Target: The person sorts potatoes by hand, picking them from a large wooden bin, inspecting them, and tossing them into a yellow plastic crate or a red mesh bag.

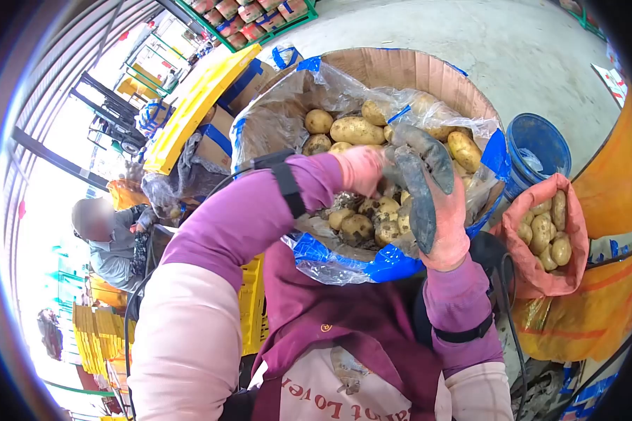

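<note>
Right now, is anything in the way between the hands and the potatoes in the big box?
Nothing visible stands between the left hand or right hand and the nearest potatoes; clear plastic covers some at the far side.

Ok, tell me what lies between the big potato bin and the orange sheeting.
A blue bucket and, lower in the picture, a pink sack of potatoes stand between the bin and the sheeting; the head view shows both.

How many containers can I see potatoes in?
2: the round box in front, and the pink sack on the right, near the blue bucket. More may be hidden in the background.
</note>
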Motion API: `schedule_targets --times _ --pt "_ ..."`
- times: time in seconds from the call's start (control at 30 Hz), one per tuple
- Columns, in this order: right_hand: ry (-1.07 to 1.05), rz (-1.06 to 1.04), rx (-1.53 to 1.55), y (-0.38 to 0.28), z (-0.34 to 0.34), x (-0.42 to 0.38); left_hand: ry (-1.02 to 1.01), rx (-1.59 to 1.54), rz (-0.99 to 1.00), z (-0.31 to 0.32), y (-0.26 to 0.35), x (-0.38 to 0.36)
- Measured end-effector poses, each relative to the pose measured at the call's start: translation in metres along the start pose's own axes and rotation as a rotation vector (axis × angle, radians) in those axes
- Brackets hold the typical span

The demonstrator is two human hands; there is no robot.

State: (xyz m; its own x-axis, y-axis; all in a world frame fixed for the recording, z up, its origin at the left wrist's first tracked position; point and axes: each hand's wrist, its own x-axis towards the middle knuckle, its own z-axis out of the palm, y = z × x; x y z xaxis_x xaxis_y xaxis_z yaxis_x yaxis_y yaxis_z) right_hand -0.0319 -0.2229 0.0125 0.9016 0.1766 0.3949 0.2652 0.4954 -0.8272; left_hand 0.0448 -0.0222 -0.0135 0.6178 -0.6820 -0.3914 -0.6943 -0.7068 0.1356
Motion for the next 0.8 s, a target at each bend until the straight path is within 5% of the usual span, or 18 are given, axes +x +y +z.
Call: schedule_targets --times 0.07,0.1,0.13,0.23,0.37,0.43,0.47,0.53,0.6,0.73,0.8 --pt "-0.010 -0.098 -0.066 0.004 0.003 -0.003 0.362 0.022 -0.203 -0.043 0.019 -0.033" --pt "-0.013 -0.147 -0.098 0.006 0.004 -0.005 0.537 -0.216 -0.251 -0.058 0.029 -0.050" --pt "-0.028 -0.189 -0.223 0.005 0.006 -0.006 0.680 -0.207 -0.157 -0.071 0.032 -0.066" --pt "-0.098 0.108 0.028 0.012 0.003 -0.010 0.807 -0.551 -0.080 -0.088 0.074 -0.113" --pt "-0.736 0.562 0.835 0.010 -0.012 -0.011 0.868 -0.343 0.028 -0.049 0.115 -0.145" --pt "-0.486 0.205 0.311 0.003 -0.008 -0.027 1.004 -0.319 -0.080 -0.021 0.121 -0.142" --pt "-0.522 0.412 0.503 0.001 -0.010 -0.020 1.071 -0.429 -0.144 -0.010 0.122 -0.140" --pt "-0.460 0.296 0.297 0.002 -0.003 -0.017 1.166 -0.613 -0.206 0.003 0.121 -0.137" --pt "-0.327 0.446 0.378 -0.011 0.006 -0.016 1.108 -0.794 -0.204 0.002 0.131 -0.141" --pt "-0.331 0.421 0.358 -0.020 0.021 -0.011 1.066 -1.075 -0.164 0.007 0.126 -0.141" --pt "-0.424 0.094 0.179 -0.009 0.019 -0.011 1.101 -1.165 -0.090 0.005 0.127 -0.140"
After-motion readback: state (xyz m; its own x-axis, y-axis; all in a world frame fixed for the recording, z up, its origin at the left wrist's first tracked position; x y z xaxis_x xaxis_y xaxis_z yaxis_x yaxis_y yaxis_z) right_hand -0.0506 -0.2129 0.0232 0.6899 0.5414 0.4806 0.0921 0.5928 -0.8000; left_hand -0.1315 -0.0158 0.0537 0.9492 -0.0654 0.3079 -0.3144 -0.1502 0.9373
